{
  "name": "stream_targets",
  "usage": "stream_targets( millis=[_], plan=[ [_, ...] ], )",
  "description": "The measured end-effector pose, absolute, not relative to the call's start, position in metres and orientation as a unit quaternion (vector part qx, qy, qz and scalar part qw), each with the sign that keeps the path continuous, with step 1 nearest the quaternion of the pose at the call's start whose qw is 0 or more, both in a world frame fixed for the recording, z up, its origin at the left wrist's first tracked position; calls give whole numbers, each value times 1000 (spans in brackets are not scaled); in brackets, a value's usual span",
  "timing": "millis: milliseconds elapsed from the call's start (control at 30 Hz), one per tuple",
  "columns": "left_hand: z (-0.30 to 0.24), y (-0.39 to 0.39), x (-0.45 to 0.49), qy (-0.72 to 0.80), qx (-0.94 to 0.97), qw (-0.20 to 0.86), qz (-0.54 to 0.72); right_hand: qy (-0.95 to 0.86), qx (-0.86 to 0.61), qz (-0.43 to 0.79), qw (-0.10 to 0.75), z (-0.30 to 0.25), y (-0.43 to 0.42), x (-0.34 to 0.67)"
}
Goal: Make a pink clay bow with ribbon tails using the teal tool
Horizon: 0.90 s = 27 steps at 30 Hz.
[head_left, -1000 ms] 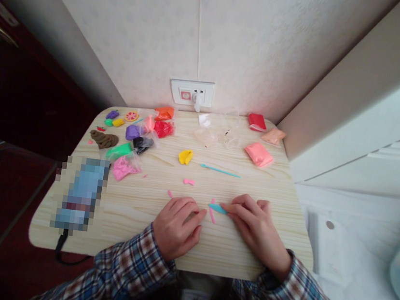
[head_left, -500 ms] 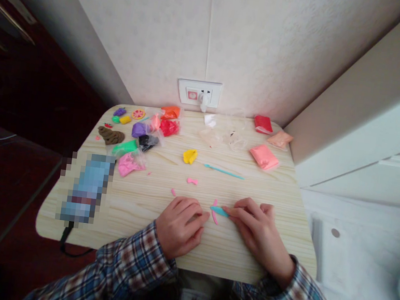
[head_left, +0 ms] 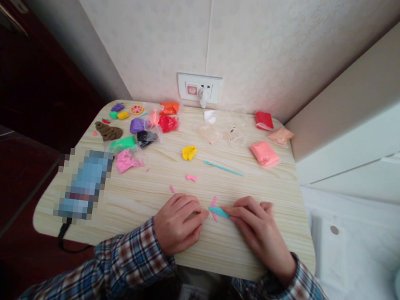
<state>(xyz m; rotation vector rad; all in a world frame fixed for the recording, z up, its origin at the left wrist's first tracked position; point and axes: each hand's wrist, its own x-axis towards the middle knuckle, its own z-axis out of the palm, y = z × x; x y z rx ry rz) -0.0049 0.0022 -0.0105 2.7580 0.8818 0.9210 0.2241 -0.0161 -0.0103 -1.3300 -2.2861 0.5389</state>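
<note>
My right hand (head_left: 258,227) rests on the wooden table (head_left: 148,212) with its fingers pinched on a small teal clay tool (head_left: 218,211). The tool's blade lies across a thin pink clay strip (head_left: 213,202). My left hand (head_left: 179,223) sits just left of the strip with its fingers curled against the tabletop; whether anything is under them is hidden. Small pink clay bits (head_left: 172,188) and a pink bow-shaped piece (head_left: 191,177) lie just beyond my hands.
A yellow clay lump (head_left: 188,152) and a long teal stick (head_left: 224,168) lie mid-table. Several coloured clay bags (head_left: 139,135) crowd the back left, pink and red packs (head_left: 264,153) the back right. A blurred-out object (head_left: 84,184) lies at the left. A wall socket (head_left: 199,87) is behind.
My hands and the tool have hardly moved. The view has shifted slightly, so the table sits a little higher in the picture.
</note>
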Motion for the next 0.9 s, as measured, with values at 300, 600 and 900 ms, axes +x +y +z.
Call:
stream_targets(
  millis=[300, 600, 900],
  plan=[
    [-11, 3, -5, 288, 907, 59, 301, -822, -482, 215, 215, -8, -17, 226],
    [-11, 2, -5, 290, 907, 58, 300, -822, -480, 224, 211, -9, -18, 228],
    [-10, 3, -6, 283, 909, 63, 299, -826, -473, 224, 208, -8, -20, 231]
  ],
)
